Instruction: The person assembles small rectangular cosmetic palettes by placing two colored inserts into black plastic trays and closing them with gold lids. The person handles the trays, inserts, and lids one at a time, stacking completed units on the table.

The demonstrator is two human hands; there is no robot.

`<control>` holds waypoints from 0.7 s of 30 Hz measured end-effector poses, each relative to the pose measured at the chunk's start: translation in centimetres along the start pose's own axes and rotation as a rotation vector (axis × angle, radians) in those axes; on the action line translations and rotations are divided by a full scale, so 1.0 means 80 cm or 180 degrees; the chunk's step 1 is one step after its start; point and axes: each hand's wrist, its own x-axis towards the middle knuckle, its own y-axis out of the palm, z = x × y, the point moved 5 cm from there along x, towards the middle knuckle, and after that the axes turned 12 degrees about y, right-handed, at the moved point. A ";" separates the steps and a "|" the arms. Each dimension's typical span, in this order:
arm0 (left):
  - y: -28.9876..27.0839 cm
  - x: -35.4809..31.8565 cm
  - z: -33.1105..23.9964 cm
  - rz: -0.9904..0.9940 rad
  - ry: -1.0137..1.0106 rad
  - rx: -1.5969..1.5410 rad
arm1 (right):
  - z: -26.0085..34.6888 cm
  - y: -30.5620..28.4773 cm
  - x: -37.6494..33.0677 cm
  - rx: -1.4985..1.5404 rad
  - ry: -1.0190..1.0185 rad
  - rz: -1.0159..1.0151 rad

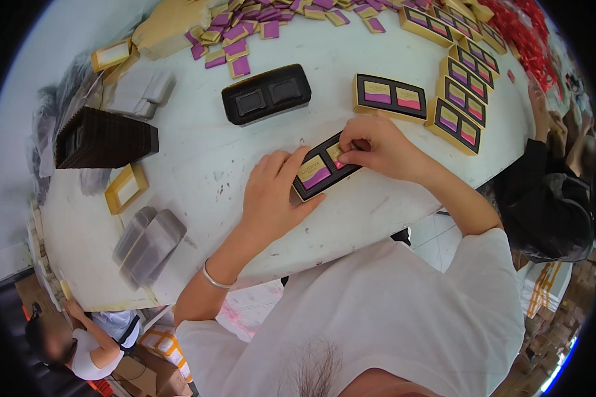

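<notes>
Near the middle of the head view, just off the near edge of the white table (205,172), a black-lined box (338,175) sits slantwise, its long axis running from lower left up to upper right. The left hand (271,188) grips its lower-left end, thumb on the near side, fingers on the far side. The purple-and-gold packet (313,173) shows well in that half. The right hand (381,149) has thumb and fingertips bunched on the pink-and-gold packet (334,154); whether they pinch or press it, I cannot tell. That hand hides part of this packet and the box's upper-right end. At the top, the heap of loose packets (269,29) is cut off, and the red strands (530,40) blur.
</notes>
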 end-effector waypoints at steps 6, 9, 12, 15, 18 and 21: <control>0.003 -0.015 -0.005 0.0204 0.0143 -0.0168 | 0.030 0.002 -0.064 -0.1531 -0.1466 -0.1309; 0.004 -0.006 -0.017 0.0290 0.0106 -0.0433 | 0.004 0.008 -0.079 -0.1891 -0.1593 -0.1192; -0.031 -0.015 -0.027 -0.0105 0.0152 -0.0221 | -0.035 -0.031 -0.086 -0.2220 -0.1211 -0.1554; -0.099 -0.034 -0.010 -0.0655 0.0165 0.0277 | -0.066 -0.082 -0.077 -0.2686 -0.0989 -0.2112; -0.189 -0.076 0.052 -0.0768 -0.0894 0.1131 | -0.081 -0.123 -0.053 -0.2509 -0.0578 -0.2289; -0.268 -0.158 0.150 -0.0377 -0.1918 0.1426 | -0.087 -0.159 -0.018 -0.2221 -0.0122 -0.2188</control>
